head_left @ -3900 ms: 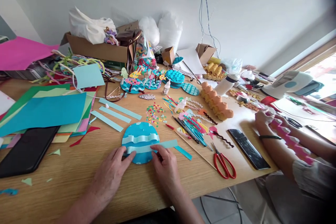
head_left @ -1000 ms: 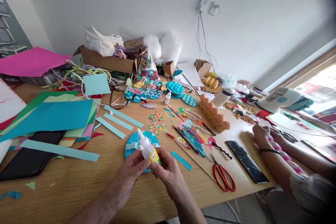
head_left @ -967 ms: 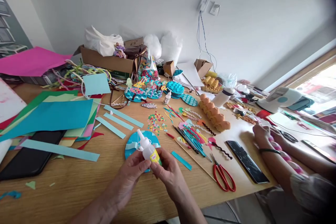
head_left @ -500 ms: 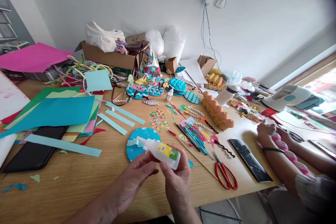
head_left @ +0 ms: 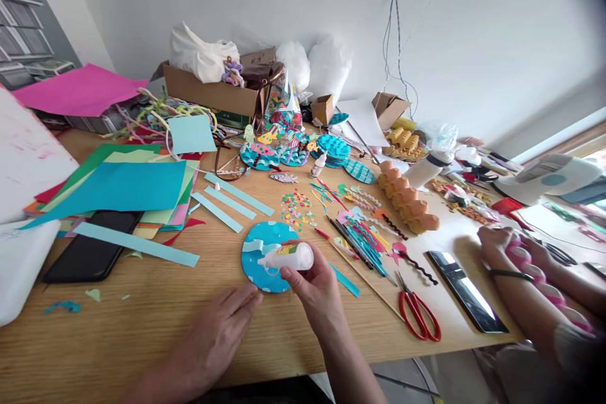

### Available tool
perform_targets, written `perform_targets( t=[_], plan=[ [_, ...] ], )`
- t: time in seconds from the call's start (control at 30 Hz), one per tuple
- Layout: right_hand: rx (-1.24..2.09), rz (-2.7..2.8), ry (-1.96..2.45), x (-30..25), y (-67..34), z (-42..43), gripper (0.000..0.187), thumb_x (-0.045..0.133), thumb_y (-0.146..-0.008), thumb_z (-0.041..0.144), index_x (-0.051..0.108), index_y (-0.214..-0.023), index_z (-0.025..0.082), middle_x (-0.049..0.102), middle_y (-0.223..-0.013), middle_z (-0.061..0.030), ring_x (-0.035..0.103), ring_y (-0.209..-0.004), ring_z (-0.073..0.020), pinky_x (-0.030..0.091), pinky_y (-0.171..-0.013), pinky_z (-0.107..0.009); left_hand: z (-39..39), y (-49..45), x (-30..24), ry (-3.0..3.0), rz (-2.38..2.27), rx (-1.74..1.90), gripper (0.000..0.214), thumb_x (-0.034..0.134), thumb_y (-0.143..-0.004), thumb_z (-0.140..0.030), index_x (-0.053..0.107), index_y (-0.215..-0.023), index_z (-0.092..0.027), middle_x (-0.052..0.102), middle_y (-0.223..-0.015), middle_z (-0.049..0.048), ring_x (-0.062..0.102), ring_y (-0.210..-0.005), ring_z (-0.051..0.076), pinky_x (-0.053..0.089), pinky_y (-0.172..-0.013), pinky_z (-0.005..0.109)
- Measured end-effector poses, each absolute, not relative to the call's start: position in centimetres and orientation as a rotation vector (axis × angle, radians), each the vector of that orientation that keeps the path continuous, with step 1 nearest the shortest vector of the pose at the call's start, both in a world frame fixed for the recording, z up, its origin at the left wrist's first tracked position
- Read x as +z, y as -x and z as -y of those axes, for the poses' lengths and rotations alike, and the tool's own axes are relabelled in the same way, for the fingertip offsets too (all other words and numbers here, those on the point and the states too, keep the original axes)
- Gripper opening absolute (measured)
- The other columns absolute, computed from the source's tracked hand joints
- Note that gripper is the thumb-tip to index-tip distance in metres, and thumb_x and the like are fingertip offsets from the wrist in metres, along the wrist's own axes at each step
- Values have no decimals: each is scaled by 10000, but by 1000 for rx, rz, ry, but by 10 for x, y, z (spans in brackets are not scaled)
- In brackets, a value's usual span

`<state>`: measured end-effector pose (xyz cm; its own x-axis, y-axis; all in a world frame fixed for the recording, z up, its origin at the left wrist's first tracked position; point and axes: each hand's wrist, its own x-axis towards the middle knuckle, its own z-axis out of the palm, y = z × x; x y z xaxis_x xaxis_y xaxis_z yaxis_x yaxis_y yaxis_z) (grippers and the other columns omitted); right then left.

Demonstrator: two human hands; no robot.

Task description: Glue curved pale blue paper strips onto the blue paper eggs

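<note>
My right hand [head_left: 315,290] grips a white glue bottle [head_left: 292,257] with a yellow-green label, its nozzle pointing left and tilted down over a blue paper disc [head_left: 253,268]. A wavy pale-blue strip [head_left: 260,246] lies across the disc, partly behind the bottle. Near the disc's lower left edge, my left hand [head_left: 220,328] rests flat on the table, holding nothing. Its fingers are stretched out; whether the fingertips touch the disc I cannot tell. Several cut pale-blue paper strips [head_left: 230,203] lie beyond the disc. A short blue strip [head_left: 347,282] is right of my right hand.
Red-handled scissors [head_left: 419,315] and a phone [head_left: 466,290] lie to the right, beside a co-worker's arms [head_left: 521,287]. Coloured paper sheets [head_left: 127,186] cover a black phone [head_left: 89,255] at left. Pencils [head_left: 350,240], confetti [head_left: 297,207] and an orange egg carton [head_left: 407,199] stand farther back.
My left hand has left the glue bottle and come down to the table. My right hand has turned the bottle so its nozzle tips down over the disc. The view has shifted slightly.
</note>
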<state>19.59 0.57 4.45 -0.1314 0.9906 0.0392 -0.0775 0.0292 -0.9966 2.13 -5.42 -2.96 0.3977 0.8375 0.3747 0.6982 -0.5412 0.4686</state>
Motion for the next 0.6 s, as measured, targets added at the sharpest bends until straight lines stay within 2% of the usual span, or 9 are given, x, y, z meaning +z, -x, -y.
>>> perform_targets(
  t=[0.07,0.2,0.37,0.6],
  plan=[
    [1262,1365,1109,40,-192,-8,330,716,-662,347,597,-930,196,648,-781,-18,585,-648,-150,476,-552,-239,55,-26,-32,-2571,-1356,753,404,314,-895,-124,493,-1243,-225,609,-1205,28,582,-1063,175,493,-904,305],
    [1039,1600,1237,38,-186,-10,321,700,-668,378,627,-910,180,658,-776,-28,569,-674,-161,463,-603,-254,52,-33,-30,-2627,-1395,696,443,358,-844,-86,460,-1261,-193,594,-1226,63,581,-1064,201,501,-891,344],
    [884,1727,1273,46,-178,-12,257,685,-673,388,633,-810,177,641,-661,9,551,-608,-136,428,-577,-219,48,-39,-32,-2573,-1435,673,460,351,-797,-63,464,-1229,-173,597,-1213,77,575,-1069,202,493,-895,360],
    [812,1783,1317,48,-171,-16,212,655,-676,405,623,-739,205,628,-632,28,543,-597,-137,404,-558,-214,48,-40,-30,-2475,-1418,662,409,390,-803,-87,487,-1193,-160,607,-1183,99,570,-1059,249,490,-877,405]
  ],
)
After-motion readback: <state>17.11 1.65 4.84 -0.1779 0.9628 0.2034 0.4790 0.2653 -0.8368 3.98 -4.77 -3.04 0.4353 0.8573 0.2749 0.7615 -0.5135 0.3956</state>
